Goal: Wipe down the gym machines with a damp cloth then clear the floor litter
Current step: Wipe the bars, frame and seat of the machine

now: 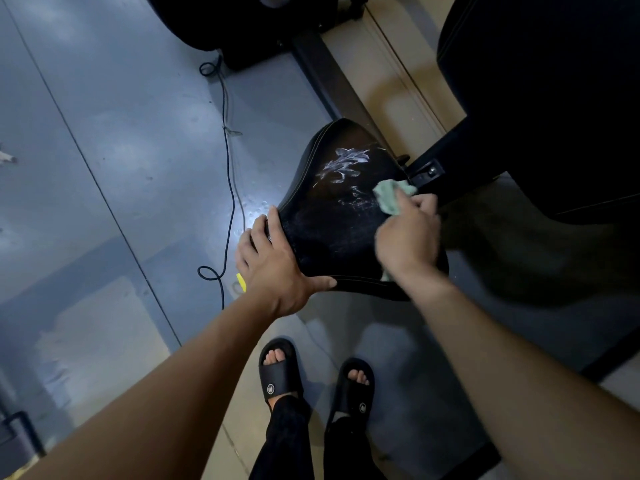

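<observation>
A black padded machine seat [332,209] fills the middle of the view, with white foamy smears on its far half. My right hand [408,237] grips a pale green cloth [393,197] and presses it on the seat's right side, below the smears. My left hand [273,265] holds the seat's near left edge, fingers wrapped over the rim and thumb lying along the front edge. A small yellow object [241,281] shows on the floor just left of my left hand, partly hidden by it.
A black cable [227,161] runs across the grey floor left of the seat, with loops near both ends. A white scrap of litter [7,156] lies at the far left. Dark machine parts [540,98] stand behind and right. My feet in black slides [280,372] stand below the seat.
</observation>
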